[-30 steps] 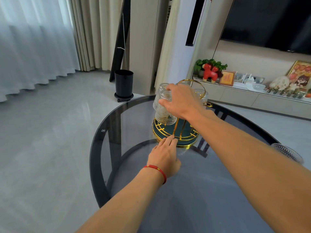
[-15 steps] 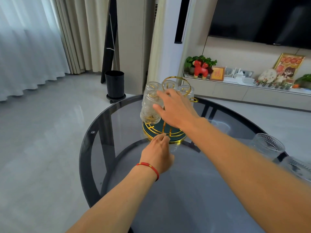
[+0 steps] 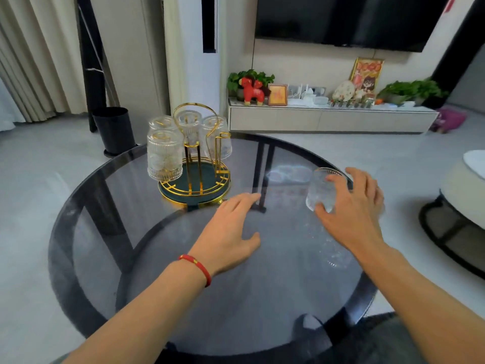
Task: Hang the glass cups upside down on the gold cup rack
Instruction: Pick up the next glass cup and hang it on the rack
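The gold cup rack (image 3: 194,189), with a dark green round base, stands on the far left part of the round dark glass table (image 3: 168,290). Several ribbed glass cups (image 3: 164,156) hang upside down on its arms. One rack arm on the right side is bare. My left hand (image 3: 231,232) hovers flat just right of the rack base, fingers apart and holding nothing. My right hand (image 3: 354,214) wraps around an upright glass cup (image 3: 319,191) near the table's right edge, thumb in front and fingers behind. A second glass cup (image 3: 332,252) shows blurred under my right wrist.
A black bin (image 3: 114,130) stands on the floor beyond the table at the left. A low cabinet (image 3: 328,118) with plants and ornaments runs along the back wall under a television. A round cushioned stool (image 3: 462,203) sits close to the table's right side.
My right hand left the rack and swung right onto the upright cup. My left hand came off the rack base and slid right. The view turned to the right.
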{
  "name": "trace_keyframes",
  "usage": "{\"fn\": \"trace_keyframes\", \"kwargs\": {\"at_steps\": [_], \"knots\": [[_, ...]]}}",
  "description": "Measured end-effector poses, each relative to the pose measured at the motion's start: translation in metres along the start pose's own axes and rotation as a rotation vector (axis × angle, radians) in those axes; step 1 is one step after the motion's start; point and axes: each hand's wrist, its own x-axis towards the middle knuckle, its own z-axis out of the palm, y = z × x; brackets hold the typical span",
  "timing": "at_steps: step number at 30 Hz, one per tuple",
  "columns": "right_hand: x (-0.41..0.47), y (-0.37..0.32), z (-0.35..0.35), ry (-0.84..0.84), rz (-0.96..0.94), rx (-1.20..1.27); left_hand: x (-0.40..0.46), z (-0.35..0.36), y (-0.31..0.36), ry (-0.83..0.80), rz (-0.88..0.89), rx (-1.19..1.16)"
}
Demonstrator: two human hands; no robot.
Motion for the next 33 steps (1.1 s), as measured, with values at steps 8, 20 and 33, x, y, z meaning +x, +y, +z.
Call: {"fn": "trace_keyframes", "kwargs": {"at_steps": [8,20,33], "knots": [[-0.005,0.047,-0.01,-0.195,0.448,0.391,-0.008,0.019,0.025,0.022,-0.111,-0.083],[-0.032,-0.013,-0.051,-0.364,-0.029,0.861,-0.006,0.031,0.045,-0.113,-0.17,-0.513],[-0.025,-0.086,-0.006,-0.897,0.343,1.434,0.014,-0.008,-0.005,0.282,-0.495,-1.208]]}}
